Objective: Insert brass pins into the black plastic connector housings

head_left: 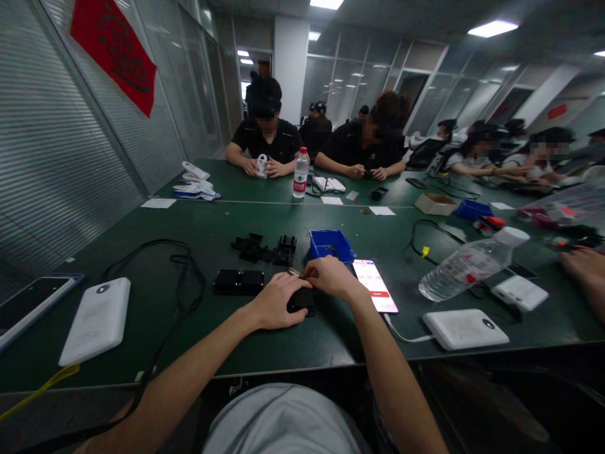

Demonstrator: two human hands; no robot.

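Observation:
My left hand (276,301) lies curled over a small black plastic part (301,301) on the green table (189,221), holding it down. My right hand (331,276) is closed in a pinch just above that part, gripping a small thin metal piece (295,272) whose tip pokes out to the left. A flat black block (237,281) sits just left of my hands. More black parts (262,247) lie behind it. A blue bin (331,244) stands right behind my right hand, and a lit phone (375,285) lies to its right.
Two white power banks (97,318) (466,328) lie near the front edge, with a black cable (184,277) looping between. A water bottle (472,263) lies on its side at right. Another person's hand (583,265) rests at far right. Several people sit across the table.

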